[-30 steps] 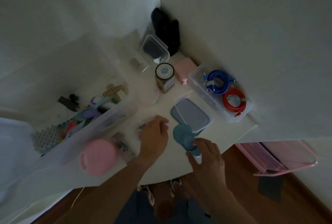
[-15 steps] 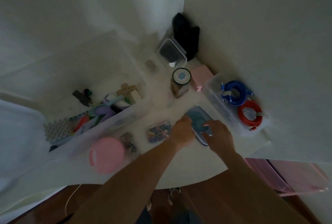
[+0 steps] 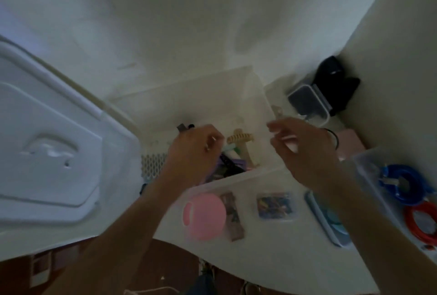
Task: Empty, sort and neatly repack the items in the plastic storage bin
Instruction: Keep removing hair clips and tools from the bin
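Note:
The clear plastic storage bin [image 3: 238, 177] stands on the white table, still holding a beige hair claw [image 3: 239, 138], a mint-green handle [image 3: 229, 147], purple and black pieces and a white mesh item [image 3: 153, 164]. My left hand [image 3: 196, 150] reaches down into the bin with curled fingers at the mint-green handle; blur hides whether it grips it. My right hand [image 3: 303, 152] hovers over the bin's right end, fingers loosely curled, nothing seen in it. A teal object [image 3: 332, 220] lies on a grey-lidded container [image 3: 315, 209].
In front of the bin lie a pink round case [image 3: 204, 216], a small dark packet [image 3: 234, 217] and a clear pouch of colourful bits [image 3: 275, 204]. A clear tray at right holds a blue cable [image 3: 402, 183] and a red cable [image 3: 419, 222]. The big white bin lid [image 3: 47, 152] is at left.
Both hands left the grey-lidded container, where the teal object now lies, and moved up and left over the bin. The camera swung left too.

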